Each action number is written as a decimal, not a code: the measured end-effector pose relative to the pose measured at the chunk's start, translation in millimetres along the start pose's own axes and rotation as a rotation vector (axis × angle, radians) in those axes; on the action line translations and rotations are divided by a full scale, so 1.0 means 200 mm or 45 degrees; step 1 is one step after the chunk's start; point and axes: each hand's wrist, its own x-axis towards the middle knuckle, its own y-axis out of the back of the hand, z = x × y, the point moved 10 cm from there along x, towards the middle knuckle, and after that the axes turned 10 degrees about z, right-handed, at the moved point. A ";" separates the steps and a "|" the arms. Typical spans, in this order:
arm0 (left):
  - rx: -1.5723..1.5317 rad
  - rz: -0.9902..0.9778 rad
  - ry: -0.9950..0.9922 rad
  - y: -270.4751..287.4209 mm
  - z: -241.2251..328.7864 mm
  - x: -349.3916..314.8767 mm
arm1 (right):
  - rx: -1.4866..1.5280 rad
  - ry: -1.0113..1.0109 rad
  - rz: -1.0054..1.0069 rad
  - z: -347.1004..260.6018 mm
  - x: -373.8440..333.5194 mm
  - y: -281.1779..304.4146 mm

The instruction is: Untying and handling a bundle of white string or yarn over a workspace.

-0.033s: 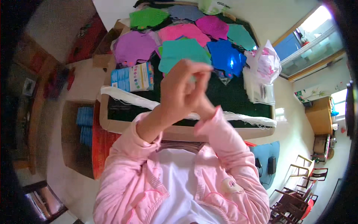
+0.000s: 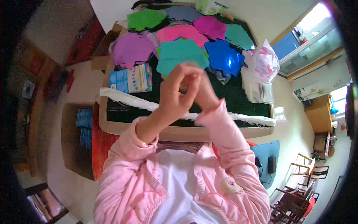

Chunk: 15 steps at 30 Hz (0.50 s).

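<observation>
Your left hand (image 2: 175, 93) and right hand (image 2: 203, 93) are raised together over the middle of the table, fingertips pressed against one another near the top of the pair. Whether anything is pinched between them cannot be told: the fingers are blurred and nothing shows between them.

The nearest thing is the teal sheet (image 2: 179, 54), lying just beyond your fingertips at 12 o'clock, partly covered by your hands. It looks thin, light and floppy, like felt or craft foam, so it would likely bend if lifted by one corner; an edge pinch with a second hand under the far side should keep it flat. I judge it neither fragile nor slippery.

Around it, the blue sheet (image 2: 223, 58) sits at 1 o'clock, touching the teal one, with a glare spot on it that suggests a shinier face. The pink sheet (image 2: 182, 33) is behind at 12, the purple sheet (image 2: 132, 48) at 10, the green sheet (image 2: 145, 18) farther off at 11. A printed card pack (image 2: 131, 79) lies at 9 o'clock, a clear plastic bag (image 2: 261, 71) at 2 to 3. A white fibrous strip (image 2: 126, 98) runs along the near edge of the dark green tabletop (image 2: 242, 99), passing under your wrists.

The bag's contents are hard to make out, and the far sheets are cut off at the top.
</observation>
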 end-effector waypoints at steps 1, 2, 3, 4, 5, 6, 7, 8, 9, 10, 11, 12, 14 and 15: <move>0.001 -0.108 0.174 -0.04 -0.15 -0.10 | 0.344 -0.341 0.260 0.05 0.16 0.15; -0.006 -0.226 0.345 -0.10 -0.28 -0.20 | 0.490 -0.378 0.402 0.06 0.23 0.21; -0.083 -0.261 0.384 -0.16 -0.33 -0.28 | 0.640 -0.411 0.538 0.07 0.28 0.27; -0.161 -0.301 0.430 -0.24 -0.36 -0.35 | 0.636 -0.400 0.553 0.08 0.33 0.29; -0.355 -0.261 0.558 -0.30 -0.41 -0.39 | 0.645 -0.431 0.625 0.13 0.35 0.32; -0.356 -0.264 0.558 -0.30 -0.47 -0.40 | 0.656 -0.469 0.691 0.19 0.37 0.35; -0.087 -0.254 0.299 -0.27 -0.47 -0.36 | 0.655 -0.475 0.689 0.24 0.38 0.36; 0.184 -0.239 0.040 -0.25 -0.45 -0.34 | 0.549 -0.464 0.693 0.29 0.39 0.36; 0.185 -0.239 0.045 -0.25 -0.45 -0.32 | 0.441 -0.450 0.702 0.34 0.40 0.39; 0.102 -0.267 0.277 -0.26 -0.49 -0.29 | 0.260 -0.421 0.709 0.39 0.41 0.42; 0.018 -0.292 0.509 -0.28 -0.52 -0.27 | 0.078 -0.390 0.712 0.44 0.42 0.45; 0.086 -0.296 0.399 -0.33 -0.43 -0.21 | -0.102 -0.234 0.705 0.49 0.45 0.51; 0.166 -0.423 -0.157 -0.46 -0.21 -0.19 | -0.498 -0.072 0.773 0.52 0.43 0.51; 0.343 -0.598 -0.681 -0.56 -0.02 -0.25 | -0.509 -0.007 0.755 0.54 0.43 0.48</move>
